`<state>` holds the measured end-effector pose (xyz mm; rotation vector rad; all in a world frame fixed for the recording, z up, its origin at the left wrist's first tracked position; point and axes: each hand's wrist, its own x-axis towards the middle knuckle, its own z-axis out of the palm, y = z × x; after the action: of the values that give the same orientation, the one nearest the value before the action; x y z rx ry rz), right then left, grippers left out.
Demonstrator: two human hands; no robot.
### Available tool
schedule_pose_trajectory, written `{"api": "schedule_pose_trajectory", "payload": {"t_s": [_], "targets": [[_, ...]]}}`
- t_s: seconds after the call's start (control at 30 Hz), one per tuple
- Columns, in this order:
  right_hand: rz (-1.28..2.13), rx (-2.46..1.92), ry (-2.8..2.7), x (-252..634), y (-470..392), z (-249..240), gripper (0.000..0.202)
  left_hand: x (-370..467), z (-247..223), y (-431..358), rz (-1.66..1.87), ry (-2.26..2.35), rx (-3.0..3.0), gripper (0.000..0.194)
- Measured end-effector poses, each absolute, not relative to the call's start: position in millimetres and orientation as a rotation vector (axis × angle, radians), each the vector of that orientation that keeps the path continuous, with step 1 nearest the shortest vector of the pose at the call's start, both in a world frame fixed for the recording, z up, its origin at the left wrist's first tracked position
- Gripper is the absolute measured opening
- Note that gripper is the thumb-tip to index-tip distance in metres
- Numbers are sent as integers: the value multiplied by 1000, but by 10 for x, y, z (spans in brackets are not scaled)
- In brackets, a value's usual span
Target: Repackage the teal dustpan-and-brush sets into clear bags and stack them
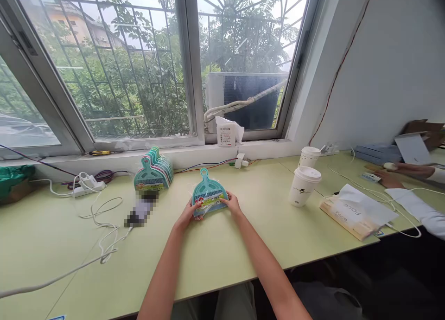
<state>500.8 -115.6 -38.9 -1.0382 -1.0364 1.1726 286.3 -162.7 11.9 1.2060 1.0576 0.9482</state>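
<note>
A small teal dustpan set in a clear plastic bag [207, 194] lies on the pale green table [222, 250] in front of me. My left hand [187, 215] grips its lower left corner. Its lower right edge is pinched by my right hand [231, 202]. A stack of several similar teal and pink dustpan sets [154, 169] leans near the windowsill, left of the one I hold.
White cables and a power strip [86, 184] trail over the left side. Two white paper cups [305, 185] stand to the right, beside a paper bag [358, 212]. Another person's hands [389, 177] work at the far right. A tissue pack [226, 131] sits on the sill.
</note>
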Motion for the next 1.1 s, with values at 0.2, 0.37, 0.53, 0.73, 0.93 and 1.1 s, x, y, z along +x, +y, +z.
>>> {"api": "schedule_pose_trajectory", "payload": {"t_s": [0.2, 0.37, 0.53, 0.73, 0.93, 1.1], "targets": [[1160, -921, -745, 5036, -1179, -336, 48, 2824, 171, -1634, 1162, 1024, 1347, 93], [1191, -957, -649, 5066, -1231, -282, 52, 2841, 40, -1565, 1220, 1153, 1675, 49], [1221, -926, -841, 4980, -1278, -256, 49, 2773, -13, -1450, 1518, 1326, 1464, 33], [1227, -901, -741, 4968, -1289, -249, 50, 2700, 116, -1547, 1251, 1172, 1708, 60], [1240, -841, -557, 5001, -1246, -247, 47, 2835, 47, -1572, 1126, 1121, 1859, 78], [1236, -849, -507, 5024, -1237, -235, 46, 2852, 52, -1533, 1182, 1094, 2012, 75]]}}
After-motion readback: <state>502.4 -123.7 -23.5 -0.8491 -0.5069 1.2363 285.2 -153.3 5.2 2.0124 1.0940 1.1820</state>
